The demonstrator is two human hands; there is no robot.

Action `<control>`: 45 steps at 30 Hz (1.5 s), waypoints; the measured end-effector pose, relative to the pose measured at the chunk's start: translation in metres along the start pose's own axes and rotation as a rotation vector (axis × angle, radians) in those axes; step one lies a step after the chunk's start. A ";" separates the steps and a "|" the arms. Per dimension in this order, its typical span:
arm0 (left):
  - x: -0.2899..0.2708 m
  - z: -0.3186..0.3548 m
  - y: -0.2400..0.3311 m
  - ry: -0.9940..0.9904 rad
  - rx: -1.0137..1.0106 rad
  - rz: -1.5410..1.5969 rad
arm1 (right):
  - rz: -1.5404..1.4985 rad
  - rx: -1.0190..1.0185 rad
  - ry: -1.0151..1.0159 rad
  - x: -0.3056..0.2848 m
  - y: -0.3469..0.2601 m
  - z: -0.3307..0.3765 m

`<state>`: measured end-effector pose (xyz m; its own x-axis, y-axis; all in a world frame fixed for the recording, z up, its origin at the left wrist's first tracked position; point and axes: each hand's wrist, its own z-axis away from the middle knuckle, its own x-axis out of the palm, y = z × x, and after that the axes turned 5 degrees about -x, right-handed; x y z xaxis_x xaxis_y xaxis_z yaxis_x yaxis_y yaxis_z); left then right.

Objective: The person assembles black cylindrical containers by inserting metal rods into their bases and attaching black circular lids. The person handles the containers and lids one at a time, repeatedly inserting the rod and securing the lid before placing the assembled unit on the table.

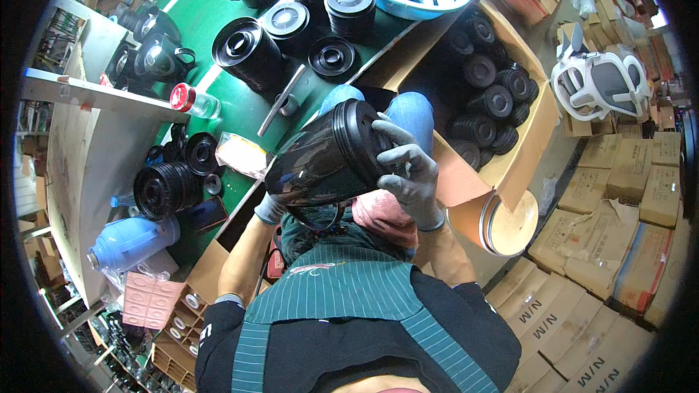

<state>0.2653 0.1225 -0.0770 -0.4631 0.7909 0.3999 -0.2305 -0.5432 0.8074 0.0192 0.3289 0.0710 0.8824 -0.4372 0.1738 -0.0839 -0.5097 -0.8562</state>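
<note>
A glossy black jug (309, 164) lies tilted across my lap, its round black lid (366, 142) facing right. My left hand (271, 207), in a grey glove, holds the jug at its lower left end; most of its fingers are hidden behind the body. On the lid rests my gloved right hand (413, 178), its fingers bent around the edge and face of it. Beyond the jug, stacks of black lids (246, 47) stand on the green table (200, 25), with one single lid (333, 57) at their near side.
To the right is an open carton (535, 65) of stacked black lids. A blue basin (419, 9) of small parts sits at the far table edge. Left are a red-capped jar (195, 100), more lids (164, 188) and a blue thermos jug (135, 241). Cardboard boxes (575, 247) fill the lower right.
</note>
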 end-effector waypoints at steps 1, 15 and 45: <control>-0.001 -0.002 0.001 -0.012 -0.002 -0.012 | -0.087 0.043 0.030 0.001 -0.002 -0.001; 0.053 0.040 0.128 0.475 0.943 -1.182 | 0.227 0.646 0.132 -0.024 0.011 0.020; 0.042 0.036 0.096 0.391 0.451 -0.200 | 0.492 -0.466 -0.273 -0.007 -0.029 -0.029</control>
<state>0.2545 0.1138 0.0330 -0.7465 0.6574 0.1029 -0.0005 -0.1552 0.9879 0.0021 0.3250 0.1091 0.7710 -0.5271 -0.3573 -0.6347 -0.5909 -0.4979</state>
